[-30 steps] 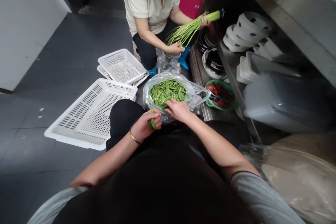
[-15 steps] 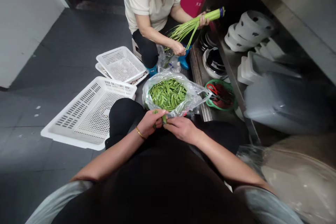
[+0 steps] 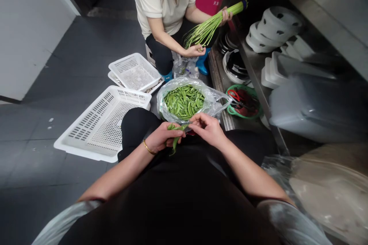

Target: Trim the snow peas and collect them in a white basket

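Several green pea pods [image 3: 175, 144] are held in my left hand [image 3: 164, 136], its fingers wrapped round them above my lap. My right hand [image 3: 207, 128] pinches the tip of a pod [image 3: 183, 126] that stretches across from the left hand. Just beyond both hands, a clear plastic bag [image 3: 211, 101] lies open, full of green pods [image 3: 184, 101]. A gold bracelet [image 3: 148, 147] circles my left wrist.
White baskets [image 3: 73, 130] lie at the left. A person [image 3: 161, 4] sits opposite, holding long green stalks [image 3: 212, 25]. At the right are a green basket [image 3: 230, 110] with red-handled scissors [image 3: 234, 95] and a metal shelf [image 3: 260, 95] of containers.
My right hand has moved up and right, away from the left. More of the pods in my left hand now show. The other person's lower hand has shifted away from the stalk ends.
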Motion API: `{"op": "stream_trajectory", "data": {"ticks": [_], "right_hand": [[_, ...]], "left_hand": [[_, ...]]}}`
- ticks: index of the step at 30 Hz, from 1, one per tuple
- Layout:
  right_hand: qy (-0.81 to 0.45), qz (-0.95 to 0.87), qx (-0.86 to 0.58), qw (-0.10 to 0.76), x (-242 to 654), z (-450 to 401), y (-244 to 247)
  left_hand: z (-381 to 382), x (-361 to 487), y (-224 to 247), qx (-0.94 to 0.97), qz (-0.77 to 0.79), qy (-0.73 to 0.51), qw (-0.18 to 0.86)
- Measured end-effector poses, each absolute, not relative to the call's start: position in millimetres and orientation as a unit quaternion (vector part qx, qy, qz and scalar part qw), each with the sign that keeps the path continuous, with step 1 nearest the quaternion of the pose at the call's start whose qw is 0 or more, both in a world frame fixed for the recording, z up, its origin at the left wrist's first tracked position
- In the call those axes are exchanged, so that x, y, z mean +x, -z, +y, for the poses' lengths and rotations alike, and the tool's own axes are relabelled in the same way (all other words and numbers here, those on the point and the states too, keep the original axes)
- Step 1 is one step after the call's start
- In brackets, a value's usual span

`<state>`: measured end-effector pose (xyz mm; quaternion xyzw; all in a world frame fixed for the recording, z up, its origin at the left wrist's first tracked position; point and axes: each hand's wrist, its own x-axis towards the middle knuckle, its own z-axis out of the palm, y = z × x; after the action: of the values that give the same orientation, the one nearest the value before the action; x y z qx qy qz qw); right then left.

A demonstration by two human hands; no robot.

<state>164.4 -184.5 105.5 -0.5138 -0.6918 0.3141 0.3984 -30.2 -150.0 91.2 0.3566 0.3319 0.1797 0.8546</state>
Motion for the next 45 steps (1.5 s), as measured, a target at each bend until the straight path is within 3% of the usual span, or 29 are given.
{"op": "stream_trajectory", "data": {"ticks": [3, 10, 16, 24, 27, 31, 34, 37, 40, 43, 45], "right_hand": [[-0.287, -0.727, -0.496, 0.379, 166, -185, -107], [-0.051, -0.799, -0.489, 0.346, 156, -186, -103], [-0.120, -0.734, -0.527, 0.412, 192, -199, -130], [-0.304, -0.738, -0.535, 0.278, 188, -197, -117], [-0.265, -0.793, -0.509, 0.206, 163, -190, -105], [-0.207, -0.836, -0.492, 0.131, 159, -188, -102], [-0.185, -0.862, -0.459, 0.103, 166, -193, -106], [-0.181, -0.862, -0.448, 0.155, 167, -197, -110], [-0.210, -0.818, -0.462, 0.270, 160, -198, -110], [-0.236, -0.743, -0.507, 0.368, 152, -198, -109], [-0.239, -0.713, -0.531, 0.391, 153, -198, -108]], "left_hand": [[-150, -30, -90, 0.350, 0.319, -0.160, 0.866], [-151, -21, -84, 0.265, 0.322, -0.200, 0.887], [-140, -30, -84, 0.267, 0.364, -0.373, 0.811], [-146, -25, -88, 0.376, 0.388, -0.409, 0.735], [-147, -28, -91, 0.427, 0.416, -0.393, 0.700], [-147, -44, -105, 0.589, 0.472, -0.415, 0.509], [-147, -48, -113, 0.728, 0.404, -0.310, 0.459], [-148, -42, -113, 0.782, 0.319, -0.194, 0.499], [-152, -33, -110, 0.726, 0.302, -0.161, 0.596], [-158, -24, -106, 0.584, 0.349, -0.195, 0.706], [-157, -21, -102, 0.482, 0.400, -0.266, 0.733]]}}
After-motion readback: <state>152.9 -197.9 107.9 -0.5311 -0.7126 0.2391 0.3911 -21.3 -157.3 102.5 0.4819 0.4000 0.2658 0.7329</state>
